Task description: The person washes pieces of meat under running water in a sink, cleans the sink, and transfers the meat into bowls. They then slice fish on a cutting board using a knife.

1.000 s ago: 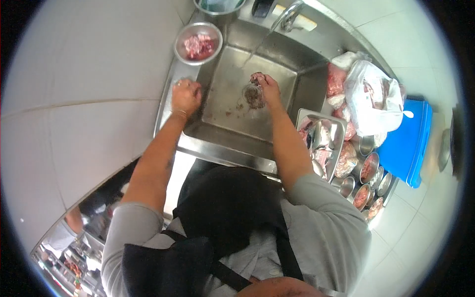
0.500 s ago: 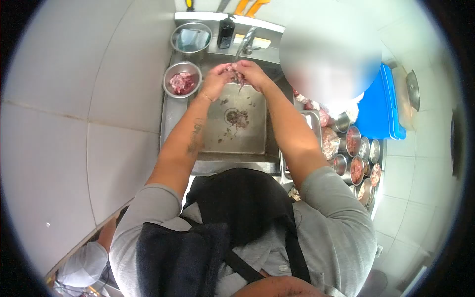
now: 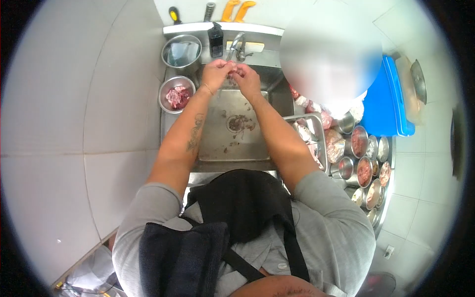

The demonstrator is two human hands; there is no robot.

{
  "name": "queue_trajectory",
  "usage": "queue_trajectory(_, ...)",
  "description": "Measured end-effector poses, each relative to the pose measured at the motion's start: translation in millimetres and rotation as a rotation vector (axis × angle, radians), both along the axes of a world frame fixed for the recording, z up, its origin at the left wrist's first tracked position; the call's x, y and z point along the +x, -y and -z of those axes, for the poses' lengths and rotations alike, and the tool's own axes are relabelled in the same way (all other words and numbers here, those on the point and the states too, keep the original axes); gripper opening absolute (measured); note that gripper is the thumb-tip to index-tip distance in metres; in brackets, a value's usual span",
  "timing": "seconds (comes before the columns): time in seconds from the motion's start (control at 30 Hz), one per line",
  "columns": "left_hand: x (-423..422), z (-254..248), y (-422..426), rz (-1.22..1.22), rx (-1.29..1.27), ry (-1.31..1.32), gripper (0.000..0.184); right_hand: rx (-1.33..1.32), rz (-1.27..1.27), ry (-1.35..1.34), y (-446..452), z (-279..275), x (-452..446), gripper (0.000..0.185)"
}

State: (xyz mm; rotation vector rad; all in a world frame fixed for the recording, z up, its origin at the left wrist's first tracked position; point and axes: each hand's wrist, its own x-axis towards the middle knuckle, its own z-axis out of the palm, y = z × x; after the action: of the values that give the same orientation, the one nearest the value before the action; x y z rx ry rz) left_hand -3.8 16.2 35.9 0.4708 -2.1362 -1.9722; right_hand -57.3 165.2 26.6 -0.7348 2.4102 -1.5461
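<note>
Person's L hand [image 3: 214, 75] & R hand [image 3: 247, 80], fingers nr. together, pinch a sm. meat pc. [image 3: 231, 72] just below faucet [image 3: 237, 41], over sink [image 3: 230, 154] w/ dark scraps [image 3: 243, 123].

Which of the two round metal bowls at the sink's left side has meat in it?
The bowl lower in the picture, holding red and pale meat. The other bowl, nearer the black bottle, holds something bluish instead.

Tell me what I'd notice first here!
Probably the bright blue plastic container, right of the square grey steel sink. Next, the bare left hand and bare right hand, together by the curved silver metal tap, holding a small pinkish scrap. Last, two curved orange handles, top centre.
</note>
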Motion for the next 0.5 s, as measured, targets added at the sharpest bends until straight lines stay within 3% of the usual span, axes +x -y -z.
queue_trajectory(0.1,-16,17,14,-0.022,-0.089,-0.058,0.018,-0.074,-0.011,-0.046,1,16,-16,0.023)
queue_trajectory(0.17,-16,15,14,-0.05,0.234,0.048,0.019,-0.187,-0.009,0.081,6,46,-33,0.022)
queue_trajectory(0.2,-18,21,13,-0.046,0.233,0.059,0.019,-0.296,-0.018,0.199,7,51,-35,0.021)
queue_trajectory(0.27,-23,30,13,-0.021,0.499,-0.009,0.02,-0.33,-0.004,0.249,7,60,-39,0.021)
queue_trajectory(0.4,-16,31,2,-0.015,0.36,-0.012,0.021,-0.318,-0.082,0.394,0,56,-46,0.022)
queue_trajectory(0.5,-21,51,18,0.082,0.526,-0.039,0.022,-0.458,0.033,0.54,-9,63,-52,0.02)
